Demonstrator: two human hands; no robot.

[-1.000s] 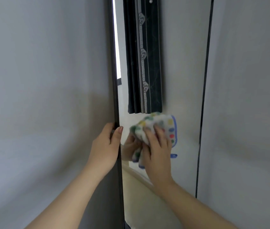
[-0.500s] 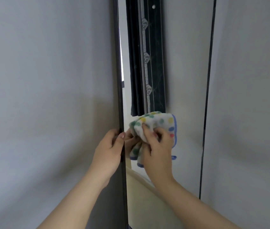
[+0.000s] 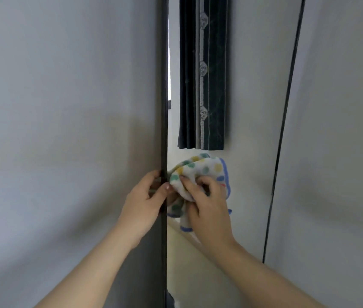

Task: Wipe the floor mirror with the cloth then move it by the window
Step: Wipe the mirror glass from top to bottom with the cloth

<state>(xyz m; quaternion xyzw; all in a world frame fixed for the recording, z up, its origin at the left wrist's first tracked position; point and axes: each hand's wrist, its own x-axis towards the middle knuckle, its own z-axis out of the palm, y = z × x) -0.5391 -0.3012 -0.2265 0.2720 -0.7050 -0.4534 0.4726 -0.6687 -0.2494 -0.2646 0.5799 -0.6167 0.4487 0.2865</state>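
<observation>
The tall floor mirror (image 3: 249, 174) with a thin black frame stands upright against a grey wall, filling the middle of the view. My left hand (image 3: 143, 203) grips its left frame edge, thumb on the front and fingers behind. My right hand (image 3: 207, 207) holds a bunched white cloth (image 3: 200, 172) with coloured dots and a blue hem, pressed against the glass close to the left edge. The cloth and fingers are reflected in the glass beside the frame.
The glass reflects a dark curtain (image 3: 202, 74) with a patterned strip, a bright sliver of window (image 3: 169, 63) and pale wall. Grey wall (image 3: 64, 130) lies to the left of the mirror and more grey wall (image 3: 343, 152) to the right.
My right hand has slid the cloth leftward across the glass toward the left frame edge. My left hand keeps its grip on the frame.
</observation>
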